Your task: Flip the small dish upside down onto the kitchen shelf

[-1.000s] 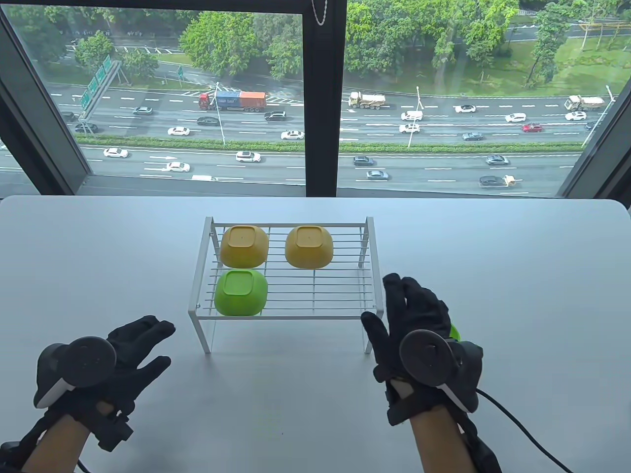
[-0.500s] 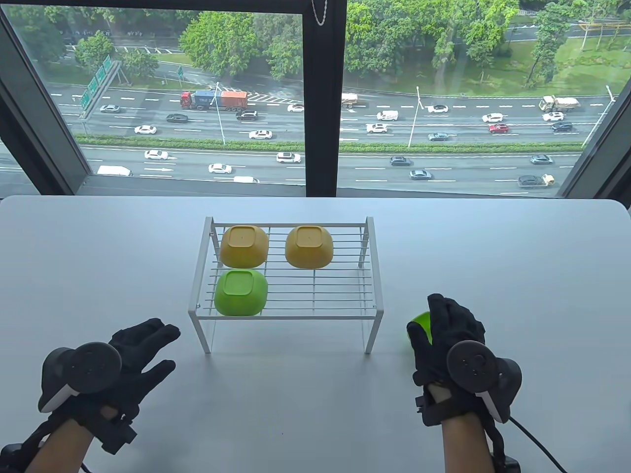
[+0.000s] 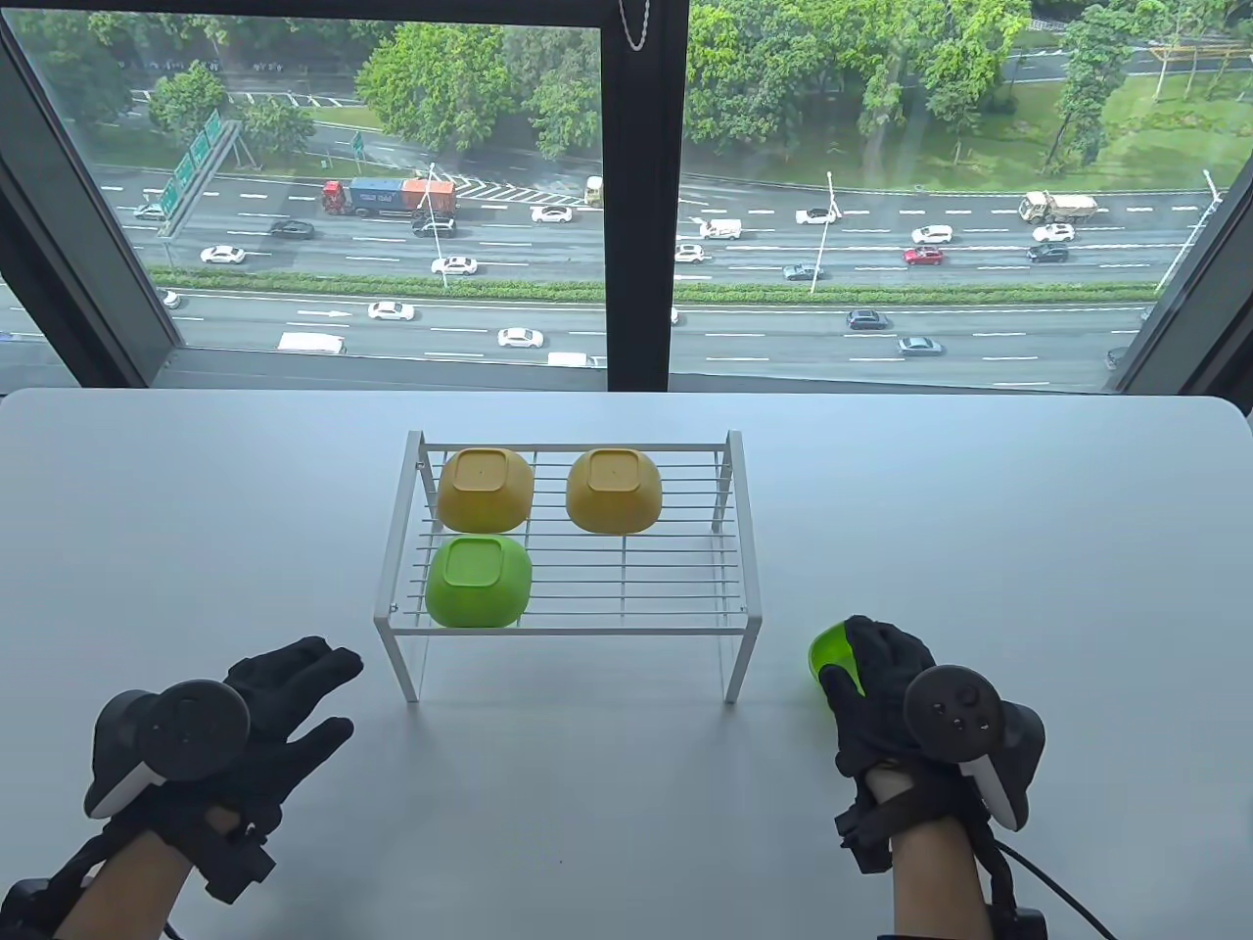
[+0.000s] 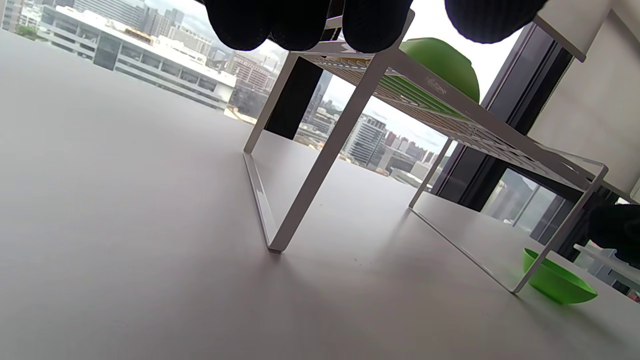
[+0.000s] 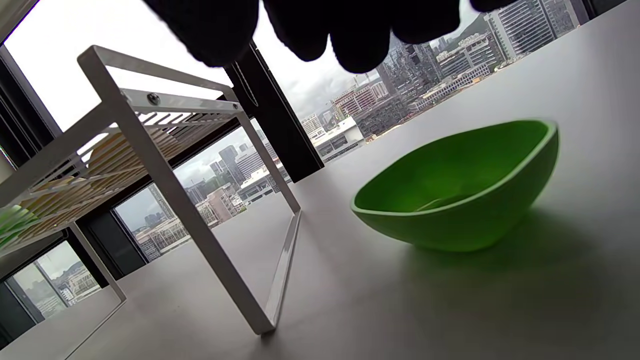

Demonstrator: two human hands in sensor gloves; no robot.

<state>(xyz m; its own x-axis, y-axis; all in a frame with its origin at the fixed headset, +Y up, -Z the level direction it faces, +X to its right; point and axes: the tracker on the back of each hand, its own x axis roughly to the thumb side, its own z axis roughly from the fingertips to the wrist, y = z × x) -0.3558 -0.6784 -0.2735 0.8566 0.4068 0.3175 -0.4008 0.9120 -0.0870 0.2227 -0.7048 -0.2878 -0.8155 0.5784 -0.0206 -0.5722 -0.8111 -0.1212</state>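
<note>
The right hand (image 3: 881, 685) covers most of the green dish (image 3: 830, 654); contact cannot be told.

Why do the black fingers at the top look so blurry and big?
In the right wrist view the gloved fingers hang very close to the lens, so they blur, while the green dish is sharp with a soft shadow beside it; in the left wrist view the fingers blur too.

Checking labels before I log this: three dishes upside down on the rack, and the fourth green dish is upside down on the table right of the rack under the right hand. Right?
Not quite. The fourth green dish sits right way up, its hollow open to the right wrist view. The rest holds: three dishes upside down on the rack, and the right hand above that dish on the table.
</note>
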